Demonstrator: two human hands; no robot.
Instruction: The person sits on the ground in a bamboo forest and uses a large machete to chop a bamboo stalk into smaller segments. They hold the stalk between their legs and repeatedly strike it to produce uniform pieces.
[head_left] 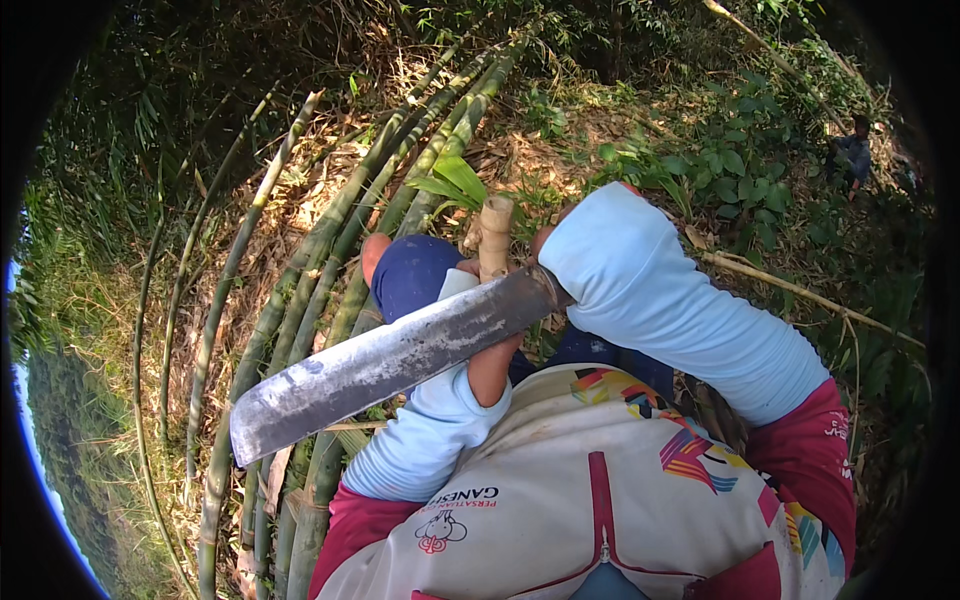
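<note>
The left hand (470, 268) grips the upright cut bamboo piece (495, 238). The right hand (548, 245), closed on the machete (385, 362), sits just right of it, blade slanting down-left across the left forearm.

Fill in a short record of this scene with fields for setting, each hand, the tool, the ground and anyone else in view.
Setting: outdoor slope with bamboo and leafy undergrowth
Right hand: mostly hidden behind the sleeve, at the handle end of the large blade
Left hand: partly hidden behind the blade, at a short cut bamboo piece, grip unclear
Blade: broad, worn metal, slanting down to the person's left
Blue cloth: bundled beside the left hand
Ground: long green bamboo stems lying side by side among dry leaves
Other person: far off, upper right, among the plants
</note>
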